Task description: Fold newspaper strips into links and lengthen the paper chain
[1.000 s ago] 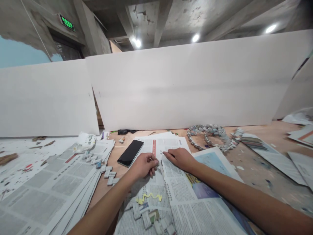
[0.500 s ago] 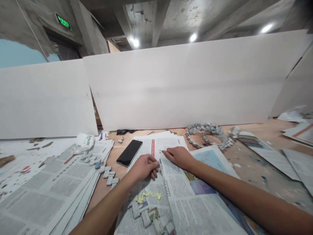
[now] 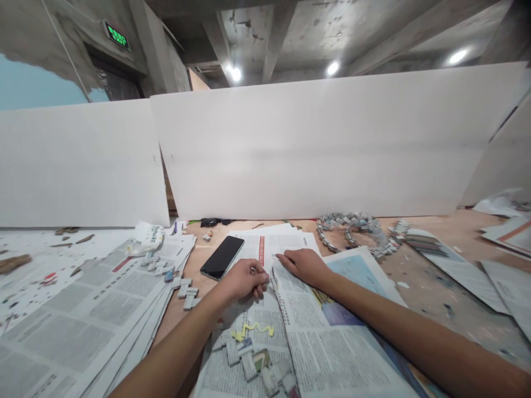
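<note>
Newspaper sheets (image 3: 319, 354) lie under both hands at the middle of the table. My left hand (image 3: 249, 278) has its fingers curled together beside the edge of a sheet; whatever is between the fingertips is too small to make out. My right hand (image 3: 305, 265) rests on the paper, its fingers bent under and partly hidden, the index finger pointing left. A black phone (image 3: 222, 257) lies just behind my left hand. Nearer the front, a folded paper chain (image 3: 249, 362) and a yellow zigzag strip (image 3: 255, 330) rest on the newsprint.
Coiled paper chains (image 3: 352, 226) lie at the back right. On the left are a newspaper stack (image 3: 83, 326), a crumpled white bag (image 3: 146, 239) and another folded chain (image 3: 182, 287). More sheets (image 3: 456, 268) lie on the right. White boards (image 3: 307, 149) stand behind the table.
The view has shifted slightly. Both hands stay in nearly the same place on the newspaper, with only a small movement of the left fingers.
</note>
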Action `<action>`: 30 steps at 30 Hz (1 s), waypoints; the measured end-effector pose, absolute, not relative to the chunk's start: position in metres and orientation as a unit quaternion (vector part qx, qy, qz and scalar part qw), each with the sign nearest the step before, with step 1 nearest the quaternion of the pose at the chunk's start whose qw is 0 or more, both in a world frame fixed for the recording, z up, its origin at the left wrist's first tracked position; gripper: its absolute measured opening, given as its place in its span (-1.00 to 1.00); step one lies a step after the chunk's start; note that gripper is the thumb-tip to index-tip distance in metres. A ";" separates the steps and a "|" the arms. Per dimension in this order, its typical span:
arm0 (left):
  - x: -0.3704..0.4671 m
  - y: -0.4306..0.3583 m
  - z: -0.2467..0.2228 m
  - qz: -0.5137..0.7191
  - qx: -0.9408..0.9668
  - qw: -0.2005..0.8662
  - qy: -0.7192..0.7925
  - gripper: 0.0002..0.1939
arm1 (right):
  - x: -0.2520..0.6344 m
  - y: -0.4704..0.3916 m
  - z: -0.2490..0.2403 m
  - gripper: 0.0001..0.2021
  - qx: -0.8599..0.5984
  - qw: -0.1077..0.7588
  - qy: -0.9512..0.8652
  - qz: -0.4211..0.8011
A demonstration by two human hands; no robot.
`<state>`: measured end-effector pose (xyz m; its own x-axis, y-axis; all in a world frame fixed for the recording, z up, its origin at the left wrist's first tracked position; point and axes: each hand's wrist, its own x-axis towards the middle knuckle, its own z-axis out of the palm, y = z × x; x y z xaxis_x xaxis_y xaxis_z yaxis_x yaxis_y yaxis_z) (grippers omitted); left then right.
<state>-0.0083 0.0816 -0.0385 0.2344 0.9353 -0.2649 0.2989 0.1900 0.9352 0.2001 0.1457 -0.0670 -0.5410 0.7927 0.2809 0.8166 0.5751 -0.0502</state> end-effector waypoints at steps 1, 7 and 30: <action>-0.009 0.081 -0.037 0.290 0.567 0.545 0.545 -0.82 | 0.200 0.146 -0.067 -0.48 -0.459 0.137 -0.877 -0.044; -0.012 0.079 -0.033 0.290 0.574 0.549 0.534 -0.80 | 0.200 0.145 -0.067 -0.48 -0.459 0.134 -0.877 -0.045; -0.004 0.079 -0.049 0.300 0.572 0.557 0.522 -0.75 | 0.203 0.160 -0.064 -0.46 -0.470 0.126 -0.873 -0.042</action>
<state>-0.0042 0.0788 -0.0491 0.2759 0.9312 -0.2382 0.2632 0.1651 0.9505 0.2033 0.1598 -0.0642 -0.5261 0.8100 0.2591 0.8310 0.5544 -0.0456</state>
